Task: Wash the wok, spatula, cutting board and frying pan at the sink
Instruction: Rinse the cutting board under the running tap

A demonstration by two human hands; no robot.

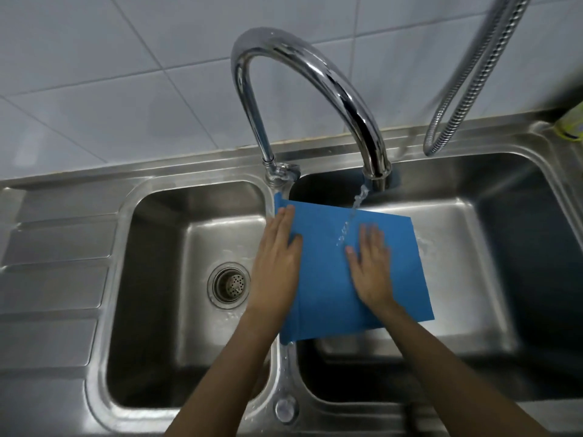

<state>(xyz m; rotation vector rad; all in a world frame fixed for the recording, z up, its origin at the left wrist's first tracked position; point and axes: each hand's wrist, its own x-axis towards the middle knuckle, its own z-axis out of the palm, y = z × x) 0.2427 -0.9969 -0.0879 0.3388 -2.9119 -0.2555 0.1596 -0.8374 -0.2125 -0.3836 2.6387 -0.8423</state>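
A blue cutting board (328, 279) lies tilted over the right basin of a steel double sink (189, 184), its left edge on the divider between the basins. Water runs from the curved chrome tap (315, 67) onto the board's upper middle. My left hand (277, 263) holds the board's left edge, fingers straight along it and the thumb over the top face. My right hand (370, 266) presses flat on the board's surface, fingers straight, just right of the water stream. No wok, spatula or frying pan is in view.
The left basin holds a round drain strainer (228, 285). A ribbed draining surface (53, 279) lies at the far left. A flexible metal hose (473, 77) hangs at the upper right, and a yellow-green bottle (572, 124) stands at the right edge. White tiles cover the wall behind.
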